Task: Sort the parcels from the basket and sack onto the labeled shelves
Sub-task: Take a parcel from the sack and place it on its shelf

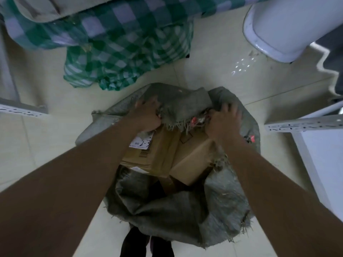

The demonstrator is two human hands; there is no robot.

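Sacking of grey woven plastic, frayed at its mouth, forms the sack [185,210] that stands on the pale tiled floor [46,145] between the person's feet, and its far rim is gripped by both hands. The left hand [148,115] is curled round a fold of the rim, and the right hand [223,117] is bunched over the rim at the other side, fingers closed on the cloth. Inside the mouth, brown cardboard parcels are seen: a box with a white printed label [148,154] towards the left, and a plainer, smaller box [193,164] touching it on the right. The sack material is judged soft and limp, so it is likely to slump back over the boxes unless held or rolled down. The boxes are judged stiff and fairly light, best taken by opposite edges or under a corner rather than by the label. White perforated metal shelf frames [304,125] are seen on either side, and a green-and-white checked bag [120,52] lies beyond the sack on the floor.
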